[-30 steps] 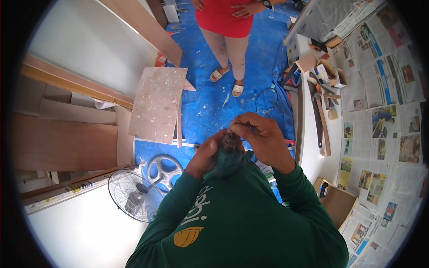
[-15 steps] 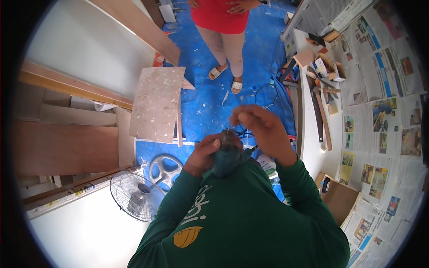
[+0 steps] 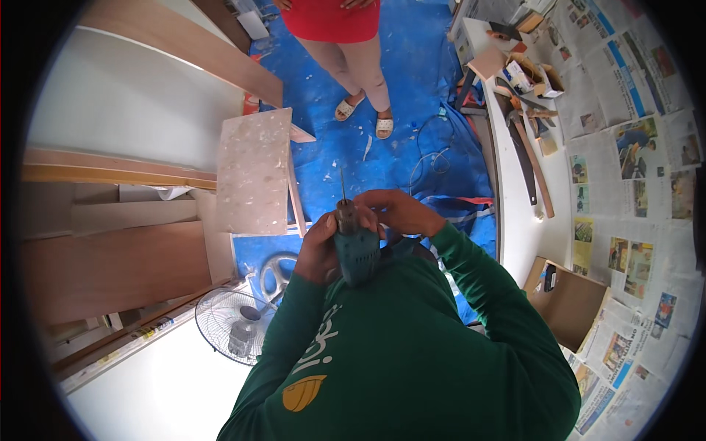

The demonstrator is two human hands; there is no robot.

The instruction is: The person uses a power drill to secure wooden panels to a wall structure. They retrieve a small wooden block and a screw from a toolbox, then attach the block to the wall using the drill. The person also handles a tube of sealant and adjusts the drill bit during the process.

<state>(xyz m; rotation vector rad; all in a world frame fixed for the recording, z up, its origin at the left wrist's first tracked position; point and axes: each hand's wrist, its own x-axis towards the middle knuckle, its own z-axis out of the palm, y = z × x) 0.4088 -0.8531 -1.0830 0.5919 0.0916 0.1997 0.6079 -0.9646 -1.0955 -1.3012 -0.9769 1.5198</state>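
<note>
A teal power drill [image 3: 357, 257] rests against my chest, its nose pointing away from me. From its chuck [image 3: 346, 211] a thin drill bit [image 3: 343, 181] sticks out over the floor. My left hand [image 3: 318, 248] is closed around the left side of the drill's front end, thumb by the chuck. On the other side, my right hand [image 3: 401, 212] has its fingers curled against the chuck. Part of its grip is hidden behind the tool, as is the drill's handle.
A person in a red top [image 3: 334, 20] stands ahead on blue sheeting [image 3: 309, 165]. A spattered board stool [image 3: 254, 173] and a fan [image 3: 235, 323] are at left. Along the right, a white bench [image 3: 540, 235] carries a handsaw [image 3: 521, 158], a hammer [image 3: 531, 154] and small boxes [image 3: 523, 73].
My right hand has come down from above the drill's nose to the side of the chuck. The bit now shows plainly. The drill and my left hand have shifted slightly left.
</note>
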